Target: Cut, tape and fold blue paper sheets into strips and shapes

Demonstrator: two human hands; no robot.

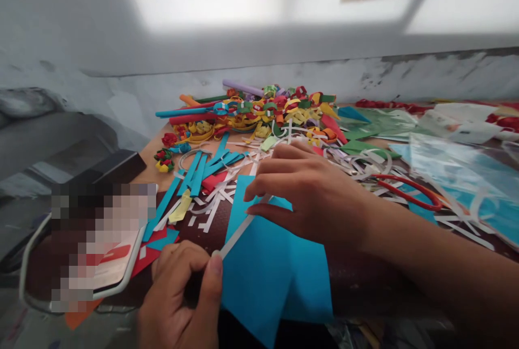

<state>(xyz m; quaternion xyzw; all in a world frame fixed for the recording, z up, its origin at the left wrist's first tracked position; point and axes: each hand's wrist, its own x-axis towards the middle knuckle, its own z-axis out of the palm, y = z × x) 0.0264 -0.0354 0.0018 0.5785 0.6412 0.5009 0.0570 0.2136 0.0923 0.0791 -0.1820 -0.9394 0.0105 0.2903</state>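
Note:
A narrow white strip (240, 234) runs slantwise between my hands, over the upper left part of a blue paper sheet (259, 289). My left hand (182, 289), at the lower left, pinches the strip's near end between thumb and forefinger. Above the sheet, my right hand (300, 192) has its thumb and fingertips closed around the strip's far part. The blue paper looks folded or layered, with one part extending to the right and its lower edge hanging toward me. Whether the strip touches the paper along its length, I cannot tell.
Blue paper strips (198, 175) and white scraps (213, 203) lie left of the sheet. Colourful paper chains (259, 108) are heaped behind. Red-handled scissors (421, 198) and clear plastic packets (450, 160) lie right. A phone (121, 262) stands at the left edge.

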